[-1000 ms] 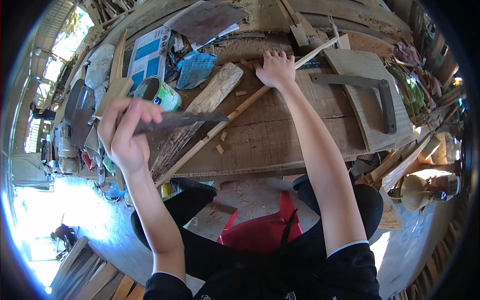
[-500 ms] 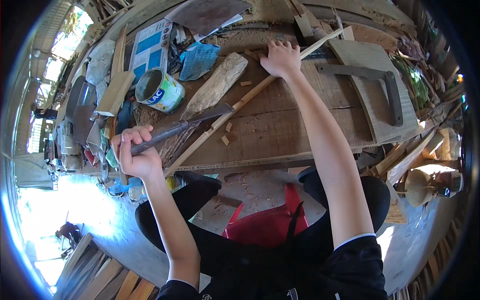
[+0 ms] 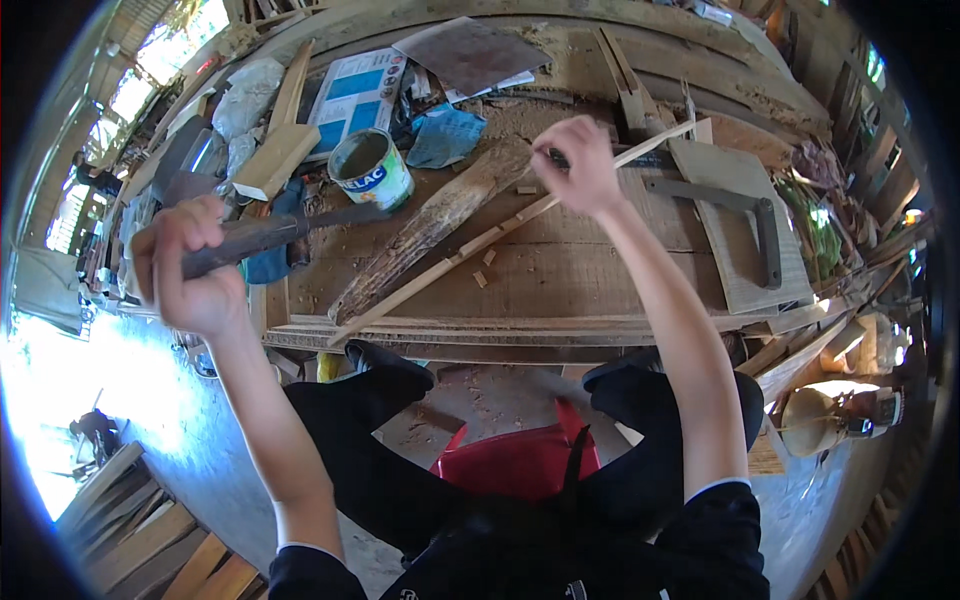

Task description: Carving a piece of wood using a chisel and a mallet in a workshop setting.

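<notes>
My left hand (image 3: pixel 190 265) is raised at the left, its fingers wrapped round the handle of a chisel (image 3: pixel 262 238). The chisel's blade points right, in front of the tin can. Over the bench my right hand (image 3: pixel 582 170) is lifted near the far part of a long thin wooden strip (image 3: pixel 500 228). Its fingers are curled toward the thumb; a dark spot shows between them, and I cannot make out what it is. The strip lies slantwise on the workbench (image 3: pixel 560 275) and has notches along it. Several small wood chips (image 3: pixel 489 257) lie beside it.
A rough piece of wood (image 3: pixel 440 215) lies left of the strip. Behind it stand a tin can (image 3: pixel 375 175) and a crumpled blue packet (image 3: pixel 445 135). At the right a metal try square (image 3: pixel 765 225) rests on a flat board (image 3: pixel 710 180). A red plastic chair (image 3: pixel 520 460) is below.
My left hand has moved left and up with the chisel, taking the blade away from the strip. My right hand has come up off the strip, its fingers now curled. The view has shifted slightly.
</notes>
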Available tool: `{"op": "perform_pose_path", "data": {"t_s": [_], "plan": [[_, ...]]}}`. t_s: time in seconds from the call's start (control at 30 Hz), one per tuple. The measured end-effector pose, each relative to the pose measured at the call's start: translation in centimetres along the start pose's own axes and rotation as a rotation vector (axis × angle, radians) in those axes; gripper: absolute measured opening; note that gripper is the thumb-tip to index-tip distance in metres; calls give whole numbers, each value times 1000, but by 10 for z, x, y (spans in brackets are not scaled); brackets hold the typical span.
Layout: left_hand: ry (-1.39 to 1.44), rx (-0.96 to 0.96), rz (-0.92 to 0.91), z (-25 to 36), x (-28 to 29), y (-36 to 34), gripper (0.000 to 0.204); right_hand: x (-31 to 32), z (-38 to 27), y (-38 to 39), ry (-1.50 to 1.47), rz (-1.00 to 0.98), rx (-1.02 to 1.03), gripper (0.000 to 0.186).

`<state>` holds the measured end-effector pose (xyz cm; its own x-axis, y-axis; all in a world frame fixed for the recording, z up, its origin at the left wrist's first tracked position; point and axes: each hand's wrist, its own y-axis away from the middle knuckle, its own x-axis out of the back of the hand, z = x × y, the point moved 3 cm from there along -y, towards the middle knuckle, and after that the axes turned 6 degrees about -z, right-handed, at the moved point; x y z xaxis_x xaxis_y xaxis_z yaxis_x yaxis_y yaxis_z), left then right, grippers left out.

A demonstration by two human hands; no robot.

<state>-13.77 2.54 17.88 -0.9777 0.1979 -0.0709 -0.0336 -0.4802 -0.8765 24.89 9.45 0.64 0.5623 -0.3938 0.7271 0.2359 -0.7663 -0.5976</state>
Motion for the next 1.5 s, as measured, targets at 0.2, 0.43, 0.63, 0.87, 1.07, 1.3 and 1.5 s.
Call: {"op": "perform_pose_path", "data": {"t_s": [0.2,0.43,0.63,0.87,1.07,1.3,1.5], "plan": [[-571,-94,-106,-24,-13,40,6,-34,-88,19,18,-207,390,17],[-750,-67,-511,-45,-58,72,17,-54,-70,25,-318,-420,87,18],[-794,259,-1026,-91,-68,109,26,-60,-69,28,-384,-357,92,15],[-1185,288,-698,-98,-64,102,47,-44,-87,26,-359,-326,248,10],[-1005,518,-912,-66,-90,113,33,-5,-103,15,-337,-327,260,10],[-633,989,-1123,-75,-92,128,37,11,-112,18,-626,-251,108,11],[-307,1102,-976,-80,-98,137,42,26,-112,11,-449,-255,91,7]]}}
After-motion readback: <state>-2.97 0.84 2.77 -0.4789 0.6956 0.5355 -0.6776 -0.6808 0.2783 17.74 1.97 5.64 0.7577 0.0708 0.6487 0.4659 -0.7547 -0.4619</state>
